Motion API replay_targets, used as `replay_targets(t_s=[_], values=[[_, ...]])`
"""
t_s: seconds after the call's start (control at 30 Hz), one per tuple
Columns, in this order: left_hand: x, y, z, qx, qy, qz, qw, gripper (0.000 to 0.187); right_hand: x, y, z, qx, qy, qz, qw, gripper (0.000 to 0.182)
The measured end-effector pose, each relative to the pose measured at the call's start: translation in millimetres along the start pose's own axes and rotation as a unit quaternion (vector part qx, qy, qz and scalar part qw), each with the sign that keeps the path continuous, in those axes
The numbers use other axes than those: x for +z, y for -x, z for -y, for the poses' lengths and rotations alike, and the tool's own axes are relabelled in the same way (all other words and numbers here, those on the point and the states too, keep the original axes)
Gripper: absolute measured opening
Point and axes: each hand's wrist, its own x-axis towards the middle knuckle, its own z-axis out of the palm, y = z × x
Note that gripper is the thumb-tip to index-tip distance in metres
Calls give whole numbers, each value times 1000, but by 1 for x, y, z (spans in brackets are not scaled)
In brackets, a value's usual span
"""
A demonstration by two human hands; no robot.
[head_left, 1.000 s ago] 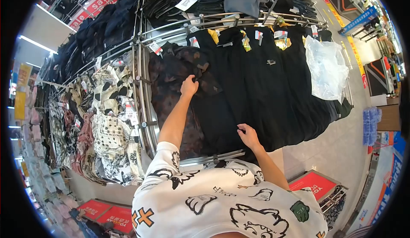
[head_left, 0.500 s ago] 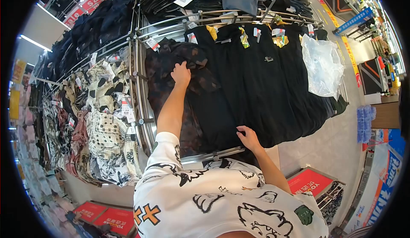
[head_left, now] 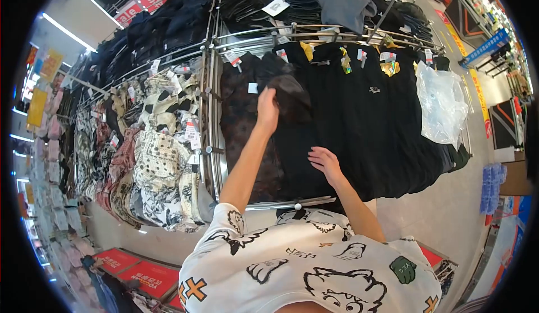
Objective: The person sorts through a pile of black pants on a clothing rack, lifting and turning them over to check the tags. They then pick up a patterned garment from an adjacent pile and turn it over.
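shopper sorts dark garments on the rack
left hand pinches a dark patterned shirt near the rack's top rail; right hand rests spread on black trousers.

White short-sleeved T-shirt, black cartoon outline drawings, orange cross marks, 1 green patch, bare forearms

We see our left hand raised against a dark patterned shirt hanging on the metal clothes rack, fingers closed on a fold of its fabric near the rack's top rail. Our right hand lies lower, fingers curled on a black garment hanging just beside the patterned one, near the rack's bottom rail. A clear plastic bag hangs at the rack's right end. Black-and-cream printed shirts hang on the rack's left side.
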Motion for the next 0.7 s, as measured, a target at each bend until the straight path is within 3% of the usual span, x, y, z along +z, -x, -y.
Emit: replay_targets(t_s=[0.07,0.1,0.2,0.27,0.33,0.37,0.4,0.47,0.57,0.67,0.7], values=[[21,45,-10,-22,94,75,992,35,16,-9,12,60,-123,11,990,49],[31,67,-11,-50,115,71,990,39,23,-15,15,89,-186,4,978,59],[48,130,-9,-150,238,90,955,46,28,-27,26,90,-384,87,915,63],[44,163,6,-210,333,136,909,45,28,-29,30,74,-397,175,898,65],[34,193,28,-245,308,139,909,42,24,-28,36,56,-409,258,874,67],[34,207,37,-297,286,69,909,39,21,-27,40,84,-388,239,886,64],[32,209,44,-282,240,180,912,35,18,-27,47,111,-364,220,898,61],[30,223,53,-269,82,139,949,36,10,-28,61,164,-314,183,917,56],[1,229,95,-241,68,-63,966,42,-1,-27,71,174,-297,174,923,47],[30,205,73,-280,196,-210,916,43,4,3,99,225,-265,184,919,43],[32,193,73,-274,249,-175,912,47,2,10,100,232,-240,187,924,44]])
